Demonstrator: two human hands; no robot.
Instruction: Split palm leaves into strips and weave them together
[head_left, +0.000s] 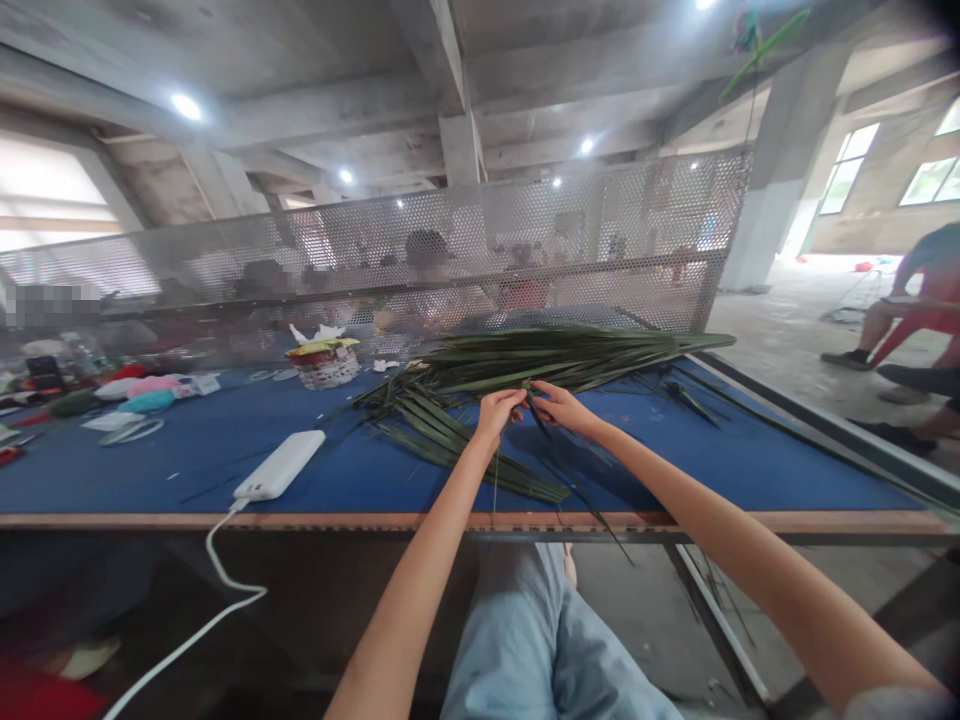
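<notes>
My left hand (498,410) and my right hand (556,407) meet above the blue table, fingers pinched close together. Between them they grip narrow green leaf strips (551,450), whose long ends hang down past the table's front edge. Whether the strips are folded or knotted at the fingertips is too small to tell. Just behind and left of my hands lies a pile of long green palm leaves (480,362). One fan of leaves (450,440) spreads under my left forearm toward the front edge.
A white power bank (281,465) with a white cable (217,560) lies left. Behind it stands a woven basket (328,365). Yarn balls (154,390) and tape rolls (133,432) are farther left. A perforated metal screen (450,270) borders the table's back. A seated person (919,290) is at right.
</notes>
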